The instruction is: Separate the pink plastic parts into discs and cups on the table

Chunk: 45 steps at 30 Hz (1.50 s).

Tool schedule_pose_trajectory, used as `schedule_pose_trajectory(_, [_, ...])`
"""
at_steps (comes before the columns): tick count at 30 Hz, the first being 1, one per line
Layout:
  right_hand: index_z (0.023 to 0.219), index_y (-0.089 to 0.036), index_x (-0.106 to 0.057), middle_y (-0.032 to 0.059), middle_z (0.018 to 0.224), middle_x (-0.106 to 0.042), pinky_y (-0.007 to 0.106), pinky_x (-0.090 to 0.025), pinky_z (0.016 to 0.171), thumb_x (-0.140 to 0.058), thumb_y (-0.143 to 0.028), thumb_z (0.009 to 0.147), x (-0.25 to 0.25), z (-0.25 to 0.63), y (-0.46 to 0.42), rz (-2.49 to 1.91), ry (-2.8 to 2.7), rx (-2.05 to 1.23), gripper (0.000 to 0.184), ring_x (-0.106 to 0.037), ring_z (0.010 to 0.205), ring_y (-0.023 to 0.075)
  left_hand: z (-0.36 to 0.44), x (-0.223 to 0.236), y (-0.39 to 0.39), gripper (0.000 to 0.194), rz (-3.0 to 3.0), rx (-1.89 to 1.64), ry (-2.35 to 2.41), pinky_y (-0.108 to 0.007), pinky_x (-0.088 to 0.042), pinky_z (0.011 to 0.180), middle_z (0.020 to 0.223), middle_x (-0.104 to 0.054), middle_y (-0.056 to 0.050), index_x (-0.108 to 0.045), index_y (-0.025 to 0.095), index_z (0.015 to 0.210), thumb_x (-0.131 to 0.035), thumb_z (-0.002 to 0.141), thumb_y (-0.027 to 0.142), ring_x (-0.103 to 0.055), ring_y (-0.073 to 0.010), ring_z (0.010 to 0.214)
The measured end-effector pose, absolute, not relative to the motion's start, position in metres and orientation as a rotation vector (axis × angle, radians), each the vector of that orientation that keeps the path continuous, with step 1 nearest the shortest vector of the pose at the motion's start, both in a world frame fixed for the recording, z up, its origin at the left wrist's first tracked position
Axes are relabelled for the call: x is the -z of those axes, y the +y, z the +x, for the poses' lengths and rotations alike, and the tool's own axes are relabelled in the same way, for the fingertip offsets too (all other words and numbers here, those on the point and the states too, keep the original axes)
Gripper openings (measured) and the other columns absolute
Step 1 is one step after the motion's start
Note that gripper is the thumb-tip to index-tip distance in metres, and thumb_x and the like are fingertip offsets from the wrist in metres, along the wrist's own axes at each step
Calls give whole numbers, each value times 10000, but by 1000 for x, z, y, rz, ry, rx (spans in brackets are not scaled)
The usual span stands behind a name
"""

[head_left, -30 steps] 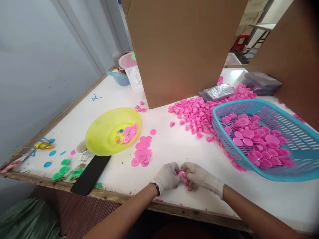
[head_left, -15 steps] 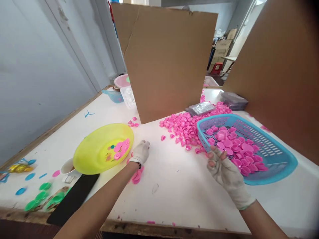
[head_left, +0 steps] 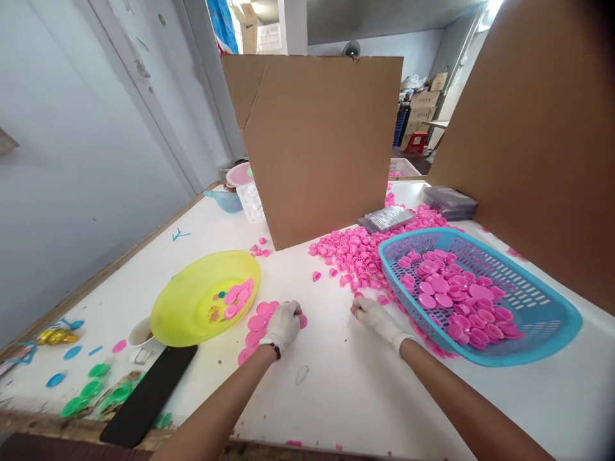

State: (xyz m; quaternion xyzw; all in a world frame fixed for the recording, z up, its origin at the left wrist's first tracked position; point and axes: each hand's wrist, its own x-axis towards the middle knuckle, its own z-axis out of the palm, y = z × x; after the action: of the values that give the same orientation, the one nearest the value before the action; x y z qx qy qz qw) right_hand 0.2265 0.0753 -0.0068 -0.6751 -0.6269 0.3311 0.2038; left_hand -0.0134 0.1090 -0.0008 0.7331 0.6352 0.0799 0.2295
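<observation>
Both my hands wear white gloves. My left hand [head_left: 284,324] rests with curled fingers on a small cluster of flat pink discs [head_left: 255,323] lying on the white table beside a yellow bowl [head_left: 192,301]. One disc shows at its fingertips. My right hand [head_left: 375,315] lies low on the table with fingers bent, at the near edge of a heap of small pink caps [head_left: 358,253], just left of a blue basket [head_left: 538,333]. What its fingers hold, if anything, is hidden.
The blue basket holds many pink assembled pieces. Upright cardboard sheets [head_left: 317,144] wall the back and right. A black flat bar [head_left: 144,400], a white cup [head_left: 140,333] and green and blue discs [head_left: 91,384] lie at the near left. Wrapped packs [head_left: 387,219] sit behind the caps.
My hands parted from a pink piece near the table edge. The left went to the disc cluster; the right swung over the basket, then dropped to the cap heap. The view tilted upward.
</observation>
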Motion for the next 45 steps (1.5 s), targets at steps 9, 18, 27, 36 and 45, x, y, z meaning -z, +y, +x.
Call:
schedule_pose_trajectory(9, [864, -208, -516, 68, 843, -578, 303, -411, 738, -476, -205, 769, 12, 221, 55, -1881, -1721, -601, 103, -537, 840, 204, -2, 37, 17, 77, 1168, -658, 1467, -180, -311, 386, 503, -473, 58, -416, 201, 718, -450, 779, 233, -465, -87, 422])
schedule_pose_trajectory(18, [852, -191, -519, 85, 885, -591, 338, -439, 792, -437, -149, 738, 15, 232, 74, -1856, -1701, -744, 146, -548, 886, 217, 3, 49, 3, 115, 1194, -888, 1442, -168, -346, 415, 559, -474, 54, -425, 196, 709, -479, 761, 283, -510, -76, 474])
schedule_pose_trajectory(27, [734, -155, -566, -30, 590, -529, 172, -346, 381, -506, -211, 627, 22, 186, 30, -1605, -1420, -1684, 135, -462, 441, 63, 3, 44, 4, 102, 1200, -903, 1413, -162, -339, 410, 535, -487, 57, -447, 187, 726, -486, 759, 275, -468, -65, 446])
schedule_pose_trajectory(36, [838, -166, -570, -30, 631, -555, 184, -329, 407, -526, -252, 675, 10, 192, 32, -1675, -1463, -1341, 189, -428, 448, 59, 16, 3, 17, 183, 998, -902, 1269, -212, -452, 454, 531, -546, 31, -465, 162, 773, -538, 737, 326, -547, -98, 456])
schedule_pose_trajectory(45, [685, -180, -484, -65, 448, -447, 171, -313, 352, -477, -237, 728, -7, 193, 32, -1676, -1441, -1557, 71, -413, 381, 69, 39, -2, 32, 38, 1069, -726, 1287, -169, -415, 387, 509, -514, 44, -463, 156, 776, -494, 755, 158, -527, -82, 428])
